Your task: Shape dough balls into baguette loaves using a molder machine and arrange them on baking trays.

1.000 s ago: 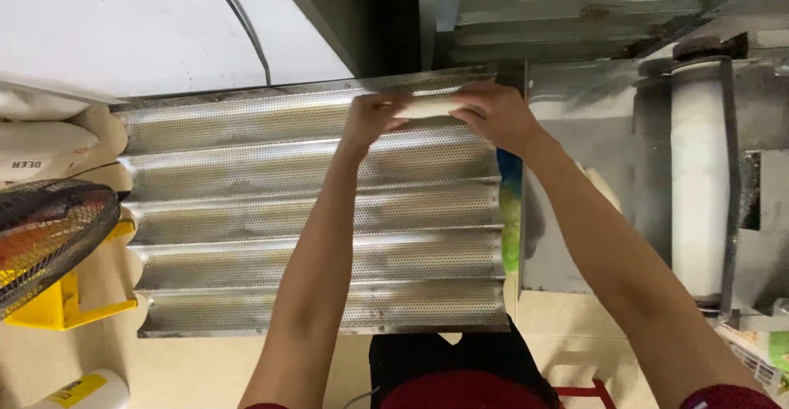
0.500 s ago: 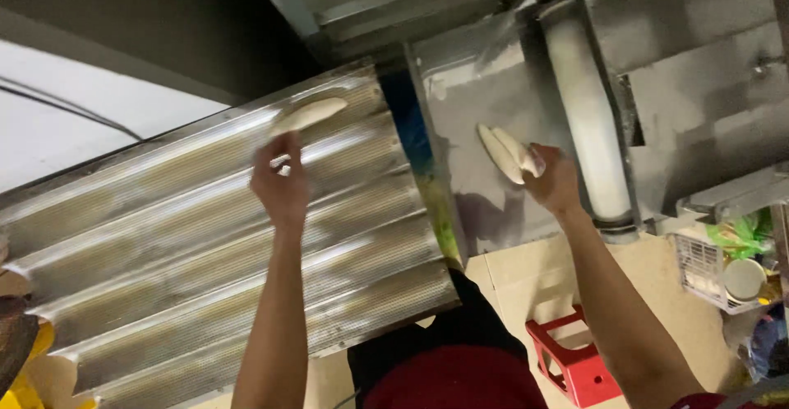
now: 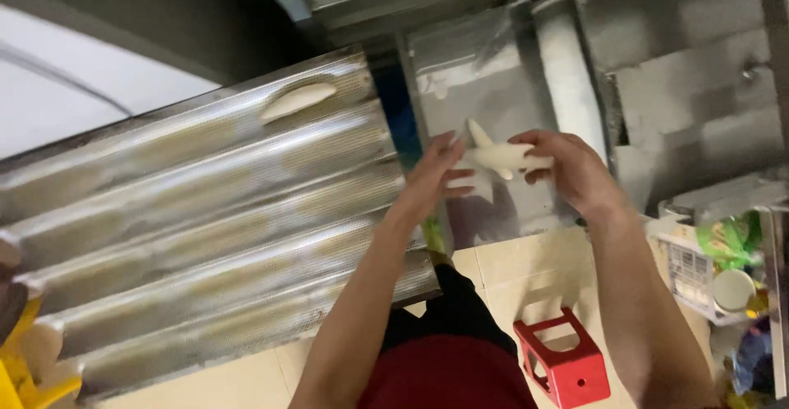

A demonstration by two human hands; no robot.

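Note:
Both hands hold pale dough pieces (image 3: 498,159) over a grey metal machine surface (image 3: 468,88). My right hand (image 3: 575,170) grips the dough from the right; my left hand (image 3: 434,175) touches its left end with fingers spread. To the left lies a corrugated metal baking tray (image 3: 205,236) with several long channels. One shaped dough piece (image 3: 297,99) rests in the tray's farthest channel, near its right end.
A pale roller (image 3: 567,72) runs along the machine beside my right hand. A red plastic stool (image 3: 567,360) stands on the tiled floor below. A white basket with green packets (image 3: 715,269) sits at the right. A yellow object (image 3: 25,368) shows at the lower left.
My left hand left the dough piece in the tray's far channel and moved right to join my right hand. The right hand brought dough pieces off the machine toward the left hand.

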